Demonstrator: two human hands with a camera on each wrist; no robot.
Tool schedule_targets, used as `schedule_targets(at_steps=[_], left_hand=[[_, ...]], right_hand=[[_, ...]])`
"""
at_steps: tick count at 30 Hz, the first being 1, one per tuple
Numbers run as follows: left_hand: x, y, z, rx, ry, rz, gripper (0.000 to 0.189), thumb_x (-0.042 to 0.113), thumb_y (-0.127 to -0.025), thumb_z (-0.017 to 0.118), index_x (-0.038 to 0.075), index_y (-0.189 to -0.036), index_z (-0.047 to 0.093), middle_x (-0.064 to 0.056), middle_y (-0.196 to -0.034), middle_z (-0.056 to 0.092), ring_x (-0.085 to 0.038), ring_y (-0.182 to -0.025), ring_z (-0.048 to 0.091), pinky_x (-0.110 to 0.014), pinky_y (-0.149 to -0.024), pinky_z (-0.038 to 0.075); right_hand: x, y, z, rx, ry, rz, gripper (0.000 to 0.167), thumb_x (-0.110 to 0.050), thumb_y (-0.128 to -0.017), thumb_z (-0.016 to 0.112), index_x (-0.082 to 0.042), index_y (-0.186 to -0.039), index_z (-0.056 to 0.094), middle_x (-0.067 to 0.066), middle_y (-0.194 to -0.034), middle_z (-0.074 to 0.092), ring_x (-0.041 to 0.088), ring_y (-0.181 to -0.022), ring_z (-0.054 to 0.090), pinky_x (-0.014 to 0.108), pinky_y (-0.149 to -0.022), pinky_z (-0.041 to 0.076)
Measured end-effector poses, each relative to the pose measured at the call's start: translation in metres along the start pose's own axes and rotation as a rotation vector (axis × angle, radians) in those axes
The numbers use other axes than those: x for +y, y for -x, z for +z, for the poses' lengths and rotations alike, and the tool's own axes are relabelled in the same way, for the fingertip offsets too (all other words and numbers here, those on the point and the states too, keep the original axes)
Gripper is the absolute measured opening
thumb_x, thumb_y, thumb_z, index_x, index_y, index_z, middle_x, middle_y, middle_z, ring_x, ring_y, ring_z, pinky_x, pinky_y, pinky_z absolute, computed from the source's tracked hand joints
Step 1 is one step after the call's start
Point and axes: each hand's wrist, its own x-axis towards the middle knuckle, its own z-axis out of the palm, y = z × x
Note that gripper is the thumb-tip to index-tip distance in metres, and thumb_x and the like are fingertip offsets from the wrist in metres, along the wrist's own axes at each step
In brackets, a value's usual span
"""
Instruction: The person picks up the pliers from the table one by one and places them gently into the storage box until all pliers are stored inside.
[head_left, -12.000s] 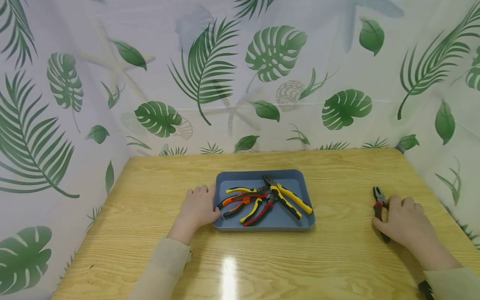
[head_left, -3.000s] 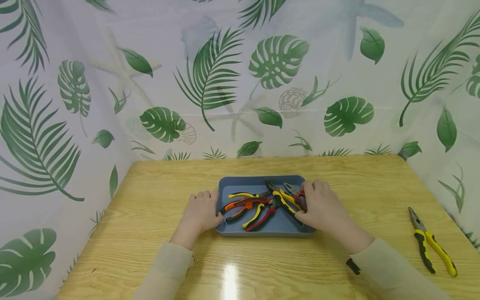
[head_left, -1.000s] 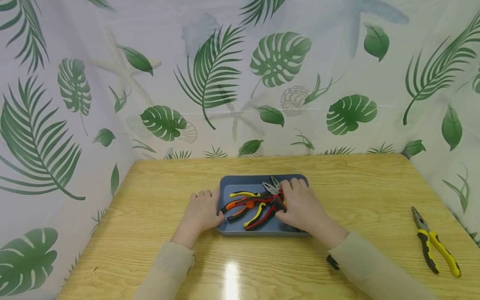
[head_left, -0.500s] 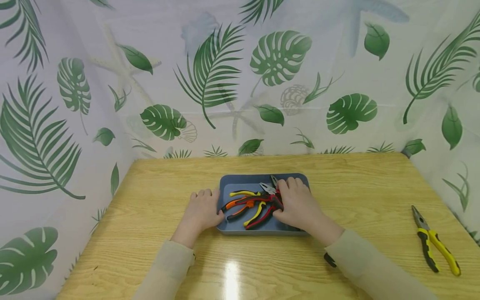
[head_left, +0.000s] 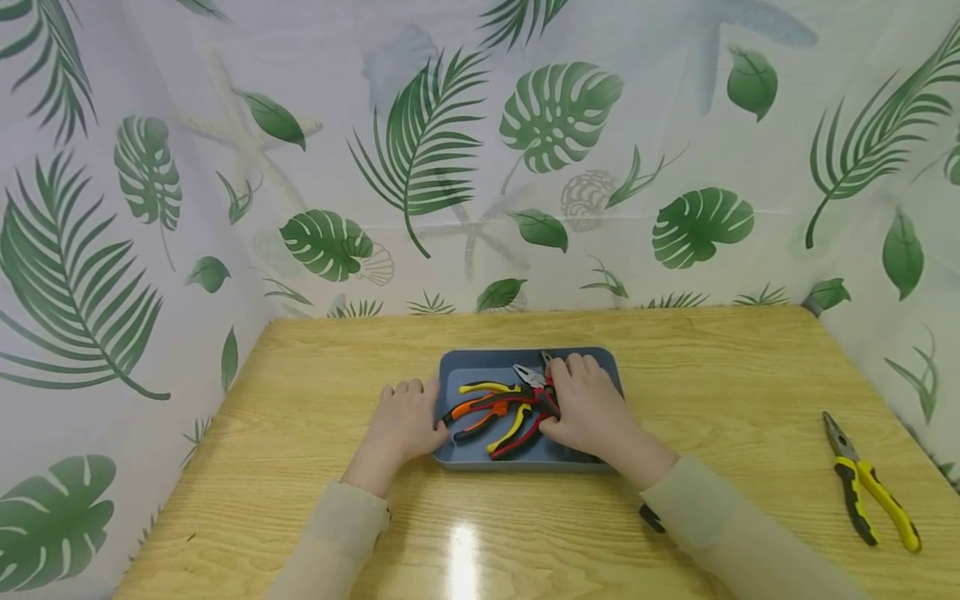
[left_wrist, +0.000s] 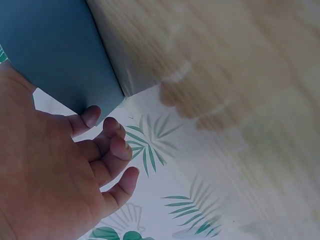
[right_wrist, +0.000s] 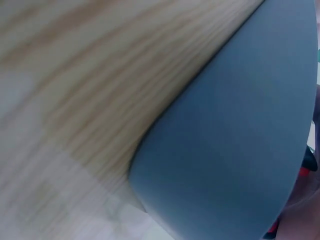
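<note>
Red-and-black pliers with silver jaws (head_left: 528,375) lie over other pliers in the blue-grey tray (head_left: 487,467). My right hand (head_left: 592,408) reaches over the tray's right half and grips their handles, mostly hidden beneath it. A bit of red and black handle (right_wrist: 311,162) shows beside that hand in the right wrist view. At the tray's left end, my left hand (head_left: 401,421) holds the wall, thumb at the rim. In the left wrist view a fingertip (left_wrist: 91,116) touches the tray's outer wall and the other fingers curl below. Orange-handled pliers (head_left: 483,412) and yellow-handled pliers (head_left: 517,429) lie left of my right hand.
Long-nose pliers (head_left: 851,475) with yellow-and-black handles lie spread on the wooden table (head_left: 300,483) at the right. A leaf-patterned cloth (head_left: 465,167) hangs behind the table and along both its sides.
My right hand has gone from the table's right side into the tray, then left with the red-and-black pliers over the last seconds. The long-nose pliers came into view by three seconds ago. My left hand stays.
</note>
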Motion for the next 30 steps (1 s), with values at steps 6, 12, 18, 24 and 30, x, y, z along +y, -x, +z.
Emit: schedule_targets(at_steps=[6,12,18,24,30], left_hand=[[0.0001,0.0013,-0.0015,0.006,-0.004,0.000,0.064,0.037,-0.096,0.069,0.006,-0.149,0.051,-0.021,-0.134,0.065,-0.039,-0.124,0.060,-0.052,-0.099,0.043],[0.0002,0.0023,-0.0011,0.001,0.000,-0.002,0.064,0.036,-0.097,0.069,0.006,-0.150,0.051,-0.021,-0.136,0.064,-0.039,-0.126,0.060,-0.053,-0.101,0.043],[0.0012,0.0028,-0.0019,0.004,-0.002,-0.002,0.064,0.036,-0.096,0.069,0.006,-0.150,0.051,-0.021,-0.134,0.065,-0.038,-0.124,0.060,-0.051,-0.098,0.044],[0.0014,0.0020,-0.0015,0.014,-0.010,0.001,0.060,0.036,-0.095,0.070,0.006,-0.145,0.053,-0.020,-0.130,0.066,-0.038,-0.120,0.062,-0.050,-0.095,0.044],[0.0002,0.0005,-0.0005,0.012,-0.011,0.001,0.060,0.036,-0.095,0.069,0.006,-0.145,0.053,-0.020,-0.129,0.066,-0.037,-0.118,0.062,-0.050,-0.094,0.044]], right_hand=[[-0.0047,-0.0034,0.0016,-0.008,-0.015,-0.002,0.054,-0.029,-0.078,0.080,-0.002,-0.120,0.059,0.014,-0.097,0.056,0.026,-0.082,0.042,0.037,-0.070,0.038],[-0.0080,-0.0044,0.0019,0.005,-0.018,0.001,0.053,-0.026,-0.076,0.077,-0.002,-0.120,0.059,0.013,-0.097,0.056,0.026,-0.082,0.043,0.035,-0.067,0.035],[-0.0094,-0.0048,0.0013,0.010,-0.022,0.006,0.053,-0.027,-0.077,0.079,-0.003,-0.120,0.059,0.014,-0.099,0.057,0.026,-0.083,0.044,0.037,-0.067,0.039],[-0.0081,-0.0047,0.0026,0.012,-0.028,0.004,0.054,-0.027,-0.078,0.079,-0.003,-0.121,0.058,0.014,-0.099,0.057,0.026,-0.083,0.045,0.038,-0.068,0.040],[-0.0066,-0.0043,0.0040,0.028,-0.009,-0.019,0.054,-0.025,-0.078,0.078,-0.001,-0.122,0.058,0.016,-0.099,0.059,0.026,-0.081,0.044,0.038,-0.068,0.041]])
